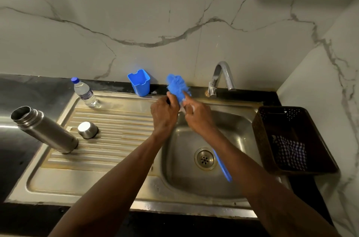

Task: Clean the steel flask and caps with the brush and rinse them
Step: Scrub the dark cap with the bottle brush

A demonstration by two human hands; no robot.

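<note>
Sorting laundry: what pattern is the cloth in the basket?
The cloth is blue-and-white checked; head view.

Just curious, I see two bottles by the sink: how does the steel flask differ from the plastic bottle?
The steel flask is opaque metal; the plastic bottle is clear. The flask's mouth is open, the bottle wears a blue cap. The flask looks bigger. Both stand on the drainboard.

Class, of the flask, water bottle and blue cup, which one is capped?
The water bottle: its blue cap is on, while the flask and blue cup are open at the top.
</note>
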